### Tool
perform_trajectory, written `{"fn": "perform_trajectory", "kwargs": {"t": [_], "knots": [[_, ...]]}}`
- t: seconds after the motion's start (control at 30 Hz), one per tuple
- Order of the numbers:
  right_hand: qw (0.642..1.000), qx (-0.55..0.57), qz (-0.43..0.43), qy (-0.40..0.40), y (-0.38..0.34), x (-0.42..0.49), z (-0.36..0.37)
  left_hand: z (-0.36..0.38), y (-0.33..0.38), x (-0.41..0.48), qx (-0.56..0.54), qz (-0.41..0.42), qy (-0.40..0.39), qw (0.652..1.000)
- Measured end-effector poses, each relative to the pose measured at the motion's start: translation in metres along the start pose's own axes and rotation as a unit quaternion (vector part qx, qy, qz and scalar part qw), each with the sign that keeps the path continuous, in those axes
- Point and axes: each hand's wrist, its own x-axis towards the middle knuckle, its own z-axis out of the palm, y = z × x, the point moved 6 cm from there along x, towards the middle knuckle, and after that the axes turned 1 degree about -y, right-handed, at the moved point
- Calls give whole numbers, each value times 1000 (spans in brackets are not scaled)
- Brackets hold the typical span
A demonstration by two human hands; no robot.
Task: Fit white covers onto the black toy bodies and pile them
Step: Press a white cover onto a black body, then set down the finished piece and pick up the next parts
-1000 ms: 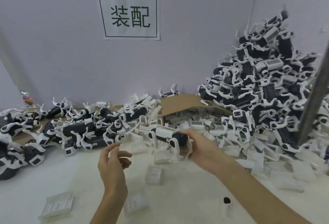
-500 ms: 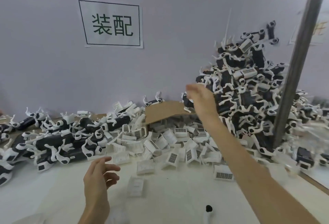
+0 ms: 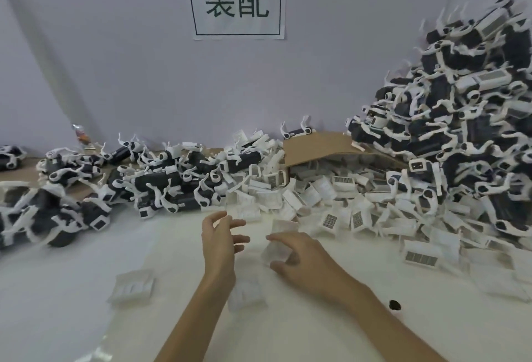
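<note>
White covers [image 3: 313, 197] lie in a loose heap just beyond both hands, spilling from a cardboard box [image 3: 316, 145].

In the head view, our right hand [image 3: 302, 258] curls finger and thumb round the nearest cover [image 3: 276, 250], though blur softens the grip. Our left hand [image 3: 220, 242] hangs just beside it, fingers spread and holding nothing. The two hands are close but not touching.

The uncovered black toy bodies [image 3: 161, 186] lie beyond and left of the left hand. The finished pile [image 3: 460, 131] rises well to the right of the right hand.

We judge this the pick-up. We should hold the cover by its edges with the open side clear, send the left hand for one body, then line the two up squarely before pressing.
</note>
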Motion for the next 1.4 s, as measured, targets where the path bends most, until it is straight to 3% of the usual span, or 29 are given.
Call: {"fn": "perform_trajectory", "kwargs": {"t": [0.17,0.43,0.6,0.77,0.9,1.0,1.2,1.3,1.4], "knots": [[996,84,11,40,0,-5,-11,-12,-1,7,-16,-10,32,999],[996,81,9,46,-2,-6,-17,-30,12,26,26,78,-1,997],[995,81,-12,56,0,-6,-17,-36,2,40,26,56,2,998],[996,65,-15,60,1,-6,-15,-35,12,68,209,86,5,974],[990,60,-41,122,-3,-8,-26,-35,15,83,244,118,8,963],[977,129,-33,164,-8,-11,-38,-37,15,76,302,173,37,937],[948,294,25,120,-8,-13,-41,-33,28,45,380,322,88,862],[912,395,73,82,-7,-11,-39,-28,43,27,334,396,74,852],[907,407,93,60,-9,-11,-36,-15,61,5,256,433,66,862]]}}
